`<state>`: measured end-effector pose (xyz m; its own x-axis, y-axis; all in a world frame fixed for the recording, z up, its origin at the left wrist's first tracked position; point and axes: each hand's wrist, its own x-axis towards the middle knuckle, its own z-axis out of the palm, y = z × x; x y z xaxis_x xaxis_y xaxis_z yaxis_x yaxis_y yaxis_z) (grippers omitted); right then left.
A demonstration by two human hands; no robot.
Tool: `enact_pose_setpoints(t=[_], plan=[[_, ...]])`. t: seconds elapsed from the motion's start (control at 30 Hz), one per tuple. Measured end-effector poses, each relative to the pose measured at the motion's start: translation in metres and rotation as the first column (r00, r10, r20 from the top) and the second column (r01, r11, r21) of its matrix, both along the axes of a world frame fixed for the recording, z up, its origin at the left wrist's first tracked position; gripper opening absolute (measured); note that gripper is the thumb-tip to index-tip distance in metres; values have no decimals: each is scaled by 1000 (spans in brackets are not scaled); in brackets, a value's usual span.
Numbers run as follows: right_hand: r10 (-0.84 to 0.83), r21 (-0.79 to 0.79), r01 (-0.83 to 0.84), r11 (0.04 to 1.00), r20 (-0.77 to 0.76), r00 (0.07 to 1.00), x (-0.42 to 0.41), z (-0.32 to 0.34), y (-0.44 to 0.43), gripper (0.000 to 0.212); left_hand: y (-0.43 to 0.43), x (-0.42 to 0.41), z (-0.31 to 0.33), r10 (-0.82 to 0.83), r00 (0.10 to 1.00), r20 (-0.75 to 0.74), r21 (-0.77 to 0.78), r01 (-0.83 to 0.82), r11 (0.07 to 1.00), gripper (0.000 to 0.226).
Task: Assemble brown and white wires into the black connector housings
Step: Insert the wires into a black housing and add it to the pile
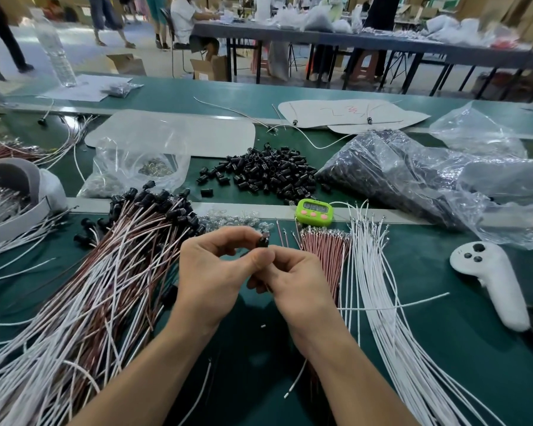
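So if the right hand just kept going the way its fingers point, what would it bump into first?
The right hand points up and left, so first the black connector at its fingertips, then the left hand holding that from the other side. Depth is hard to judge here.

Assembled wires [105, 272] lie left; loose wires [382, 287] right, a controller [490, 281] further right. Behind lie housings [268, 173], a timer [314, 212] before them, a bag [413, 176] to their right
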<state>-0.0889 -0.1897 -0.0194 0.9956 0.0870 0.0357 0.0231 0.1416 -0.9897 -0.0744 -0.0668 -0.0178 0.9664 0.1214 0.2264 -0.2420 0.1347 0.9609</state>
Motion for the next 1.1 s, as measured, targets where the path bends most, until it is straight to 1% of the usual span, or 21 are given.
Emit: enact_pose_setpoints(t=[0.13,0.2,0.27,0.33,0.4,0.47,0.53,0.63,0.73,0.87,0.97,1.1], plan=[[-17,34,17,999,-9,1000,-1,1,0,32,0,0,0,1,999,-40,-26,-2,1000,30],[-6,42,7,999,-33,999,-1,2,-1,27,-1,-1,2,-6,998,-61,-48,3,999,27],[23,47,-20,999,-64,998,-1,3,-2,19,-1,-2,5,-15,998,-64,-61,11,998,19],[35,11,-34,999,-78,996,-1,3,-2,19,1,-1,8,-14,998,-57,-79,9,997,19],[31,-44,-34,998,-78,997,-1,3,-1,22,4,1,9,-7,998,-57,-75,2,997,26],[17,-69,-22,997,-72,997,-1,2,-1,24,6,3,10,-8,997,-77,-78,2,997,26],[-5,-67,1,998,-70,998,0,2,0,22,7,3,11,1,995,-95,-93,-10,996,21],[-34,-52,30,998,-73,997,-1,1,0,18,6,3,11,-9,992,-124,-138,-9,990,4],[-42,-49,38,998,-74,996,-2,0,0,20,5,2,10,-13,991,-133,-175,-10,985,13],[-44,-25,43,999,-80,996,-2,0,1,20,4,2,11,-20,988,-154,-202,-11,979,20],[-62,-26,60,998,-84,995,-3,0,2,18,3,1,12,-18,986,-168,-212,-18,977,17],[-104,-43,100,994,-91,990,-3,-4,6,12,2,0,13,-6,986,-169,-197,-28,980,5]])
